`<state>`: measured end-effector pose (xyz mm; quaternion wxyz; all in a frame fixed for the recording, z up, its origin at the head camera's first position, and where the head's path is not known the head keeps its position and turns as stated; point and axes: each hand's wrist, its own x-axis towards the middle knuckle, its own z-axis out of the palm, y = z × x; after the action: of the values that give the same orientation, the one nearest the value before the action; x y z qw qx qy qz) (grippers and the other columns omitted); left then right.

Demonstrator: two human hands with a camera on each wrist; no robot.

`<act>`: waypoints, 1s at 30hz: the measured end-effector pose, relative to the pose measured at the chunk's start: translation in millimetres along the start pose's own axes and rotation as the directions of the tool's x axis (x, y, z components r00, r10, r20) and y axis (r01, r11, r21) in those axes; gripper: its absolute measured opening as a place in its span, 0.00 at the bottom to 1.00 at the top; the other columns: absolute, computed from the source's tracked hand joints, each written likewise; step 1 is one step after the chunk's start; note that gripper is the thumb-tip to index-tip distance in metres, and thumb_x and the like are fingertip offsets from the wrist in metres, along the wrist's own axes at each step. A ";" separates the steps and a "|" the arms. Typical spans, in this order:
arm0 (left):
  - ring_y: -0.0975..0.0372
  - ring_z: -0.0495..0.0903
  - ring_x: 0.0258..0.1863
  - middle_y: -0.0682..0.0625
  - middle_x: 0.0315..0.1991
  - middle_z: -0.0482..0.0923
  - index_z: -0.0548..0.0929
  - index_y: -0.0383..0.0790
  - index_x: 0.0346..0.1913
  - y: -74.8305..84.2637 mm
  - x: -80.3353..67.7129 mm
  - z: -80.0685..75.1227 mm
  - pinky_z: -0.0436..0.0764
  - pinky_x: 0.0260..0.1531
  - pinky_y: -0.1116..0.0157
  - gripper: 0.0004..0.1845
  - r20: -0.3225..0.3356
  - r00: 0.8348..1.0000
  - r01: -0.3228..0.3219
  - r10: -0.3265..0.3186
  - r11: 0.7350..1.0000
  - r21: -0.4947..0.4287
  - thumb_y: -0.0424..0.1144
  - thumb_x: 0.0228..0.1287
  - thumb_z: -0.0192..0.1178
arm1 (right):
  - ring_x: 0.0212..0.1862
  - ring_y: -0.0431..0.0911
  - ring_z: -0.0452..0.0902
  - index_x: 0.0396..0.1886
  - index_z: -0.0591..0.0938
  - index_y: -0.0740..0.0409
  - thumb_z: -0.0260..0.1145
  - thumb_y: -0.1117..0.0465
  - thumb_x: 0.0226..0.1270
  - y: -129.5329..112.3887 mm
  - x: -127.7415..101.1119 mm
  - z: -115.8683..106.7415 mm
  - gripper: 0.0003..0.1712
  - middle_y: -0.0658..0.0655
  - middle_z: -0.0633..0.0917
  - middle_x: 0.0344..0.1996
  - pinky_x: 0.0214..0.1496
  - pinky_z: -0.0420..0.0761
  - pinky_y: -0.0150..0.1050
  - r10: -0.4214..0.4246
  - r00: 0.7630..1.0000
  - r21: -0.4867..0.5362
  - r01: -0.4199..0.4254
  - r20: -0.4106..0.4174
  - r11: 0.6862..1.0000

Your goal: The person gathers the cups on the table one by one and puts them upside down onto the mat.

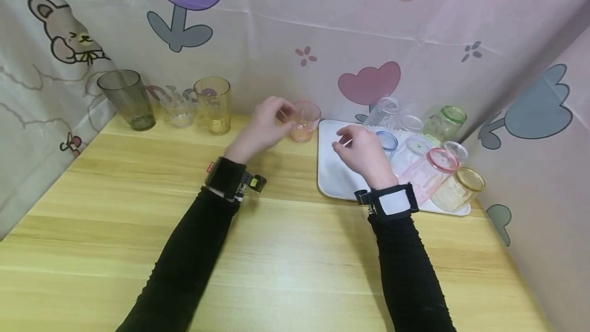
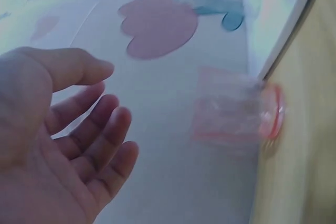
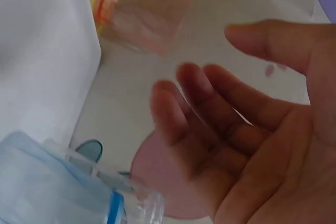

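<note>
A small pinkish-orange glass (image 1: 304,122) stands upright on the table beside the white tray (image 1: 333,178). Just left of it in the head view is my left hand (image 1: 264,129), its fingers loosely curved around nothing. The left wrist view shows a gap between that hand (image 2: 79,114) and the pink glass (image 2: 236,108). Over the tray's left part hovers my right hand (image 1: 364,152), empty, thumb and fingers apart. Close by it is an upside-down blue-rimmed glass (image 1: 387,142); in the right wrist view this blue glass (image 3: 58,187) lies below left of the fingers.
Several upturned glasses crowd the tray's right half, among them a green glass (image 1: 444,123), a pink glass (image 1: 430,170) and a yellow glass (image 1: 458,188). Along the back left stand a grey glass (image 1: 129,101), a clear glass (image 1: 178,110) and an amber glass (image 1: 214,106). A printed curtain (image 1: 276,24) hangs behind.
</note>
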<state>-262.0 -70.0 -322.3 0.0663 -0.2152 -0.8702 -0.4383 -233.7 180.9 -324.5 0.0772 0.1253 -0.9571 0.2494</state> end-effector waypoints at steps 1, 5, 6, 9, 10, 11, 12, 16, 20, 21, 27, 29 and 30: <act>0.52 0.77 0.55 0.41 0.57 0.77 0.78 0.32 0.60 -1.0 -0.4 -4.2 0.78 0.62 0.57 0.18 -0.031 1.000 0.003 -0.003 1.000 -0.002 0.33 0.70 0.65 | 0.46 0.57 0.85 0.55 0.85 0.66 0.65 0.59 0.70 -1.4 0.3 2.8 0.19 0.63 0.89 0.41 0.51 0.81 0.52 0.001 1.000 -0.006 0.000 0.029 1.000; 0.49 0.76 0.56 0.39 0.58 0.75 0.77 0.30 0.61 -7.0 -1.1 -17.7 0.78 0.62 0.55 0.19 -0.166 0.986 -0.005 0.000 1.000 -0.030 0.31 0.70 0.64 | 0.42 0.56 0.85 0.50 0.87 0.64 0.66 0.56 0.70 -5.3 1.3 16.8 0.18 0.61 0.90 0.37 0.46 0.82 0.50 0.009 0.994 -0.044 -0.004 0.113 0.999; 0.48 0.76 0.56 0.38 0.58 0.74 0.76 0.30 0.61 -8.7 -1.3 -20.3 0.78 0.61 0.55 0.19 -0.203 0.979 -0.013 0.005 0.999 -0.036 0.30 0.70 0.64 | 0.41 0.56 0.86 0.48 0.87 0.64 0.67 0.55 0.69 -5.9 1.6 20.9 0.18 0.61 0.90 0.37 0.45 0.83 0.50 0.014 0.992 -0.053 -0.008 0.128 0.999; 0.47 0.76 0.56 0.38 0.58 0.73 0.76 0.30 0.61 -14.5 -2.3 -27.6 0.79 0.59 0.52 0.19 -0.325 0.945 -0.046 0.030 0.998 -0.041 0.30 0.70 0.63 | 0.43 0.57 0.86 0.44 0.89 0.64 0.68 0.54 0.67 -6.4 2.3 33.5 0.17 0.62 0.91 0.39 0.46 0.84 0.51 0.025 0.987 -0.088 -0.012 0.156 0.996; 0.47 0.76 0.56 0.38 0.58 0.73 0.76 0.30 0.61 -16.4 -2.6 -29.9 0.78 0.58 0.52 0.19 -0.369 0.928 -0.055 0.039 0.998 -0.035 0.30 0.70 0.63 | 0.44 0.58 0.86 0.43 0.89 0.64 0.68 0.54 0.67 -5.8 2.9 37.8 0.17 0.62 0.91 0.40 0.48 0.84 0.51 0.029 0.986 -0.096 -0.013 0.164 0.995; 0.48 0.76 0.56 0.38 0.58 0.73 0.76 0.30 0.61 -18.5 -3.0 -32.4 0.78 0.58 0.52 0.19 -0.412 0.910 -0.062 0.048 0.998 -0.020 0.30 0.70 0.63 | 0.46 0.59 0.86 0.43 0.89 0.65 0.69 0.54 0.66 -6.0 3.0 41.4 0.17 0.63 0.91 0.41 0.49 0.84 0.52 0.031 0.985 -0.103 -0.013 0.171 0.995; 0.48 0.75 0.56 0.38 0.58 0.73 0.76 0.30 0.61 -20.9 -3.7 -34.7 0.78 0.58 0.52 0.20 -0.457 0.887 -0.074 0.062 0.997 -0.008 0.30 0.69 0.64 | 0.47 0.60 0.86 0.43 0.89 0.65 0.69 0.54 0.65 -5.7 3.2 44.8 0.18 0.63 0.90 0.42 0.51 0.84 0.52 0.033 0.984 -0.112 -0.013 0.175 0.994; 0.51 0.71 0.60 0.37 0.60 0.71 0.74 0.29 0.64 -31.4 -6.6 -45.1 0.73 0.64 0.59 0.24 -0.630 0.773 -0.056 0.072 0.997 0.046 0.31 0.68 0.65 | 0.50 0.61 0.85 0.46 0.89 0.68 0.71 0.56 0.64 -4.4 4.4 55.0 0.20 0.65 0.90 0.44 0.54 0.84 0.53 0.049 0.982 -0.125 -0.026 0.182 0.992; 0.59 0.63 0.70 0.41 0.68 0.64 0.68 0.33 0.69 -42.1 -9.7 -53.7 0.59 0.73 0.70 0.30 -0.726 0.687 0.055 -0.013 0.998 0.034 0.36 0.68 0.66 | 0.50 0.61 0.85 0.51 0.87 0.70 0.73 0.57 0.63 -3.0 5.1 60.2 0.23 0.67 0.89 0.46 0.54 0.85 0.53 0.086 0.979 -0.119 -0.064 0.182 0.991; 0.60 0.61 0.72 0.41 0.71 0.62 0.66 0.34 0.71 -44.5 -10.6 -55.0 0.56 0.74 0.72 0.33 -0.736 0.676 0.084 -0.043 0.996 0.019 0.38 0.68 0.66 | 0.50 0.61 0.85 0.51 0.86 0.70 0.73 0.57 0.63 -2.4 5.1 61.3 0.23 0.67 0.89 0.46 0.54 0.85 0.53 0.092 0.979 -0.120 -0.071 0.184 0.990; 0.62 0.48 0.80 0.42 0.81 0.45 0.51 0.36 0.80 -60.2 -13.3 -55.5 0.46 0.76 0.73 0.50 -0.729 0.637 0.216 -0.251 0.966 -0.144 0.46 0.65 0.70 | 0.47 0.59 0.85 0.49 0.87 0.70 0.70 0.62 0.62 -0.6 4.4 66.7 0.19 0.68 0.88 0.48 0.48 0.87 0.50 0.110 0.975 -0.132 -0.086 0.193 0.988; 0.62 0.44 0.81 0.43 0.82 0.41 0.46 0.38 0.82 -66.8 -13.6 -53.9 0.43 0.76 0.72 0.55 -0.710 0.631 0.260 -0.313 0.947 -0.186 0.48 0.64 0.72 | 0.46 0.59 0.85 0.49 0.87 0.70 0.69 0.63 0.61 -0.5 4.4 68.1 0.19 0.68 0.88 0.47 0.47 0.87 0.50 0.117 0.974 -0.129 -0.093 0.193 0.987; 0.61 0.41 0.82 0.43 0.83 0.40 0.44 0.38 0.82 -70.5 -13.7 -53.0 0.42 0.77 0.72 0.56 -0.699 0.630 0.280 -0.338 0.939 -0.202 0.48 0.63 0.72 | 0.46 0.59 0.85 0.49 0.87 0.70 0.69 0.64 0.61 -0.6 4.3 68.7 0.19 0.68 0.88 0.48 0.48 0.87 0.50 0.118 0.974 -0.128 -0.094 0.191 0.987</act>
<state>-284.1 -153.2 -346.1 0.3200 0.1252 -0.7794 -0.5239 -243.5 145.4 -382.6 -0.0248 0.0934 -0.9785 0.1824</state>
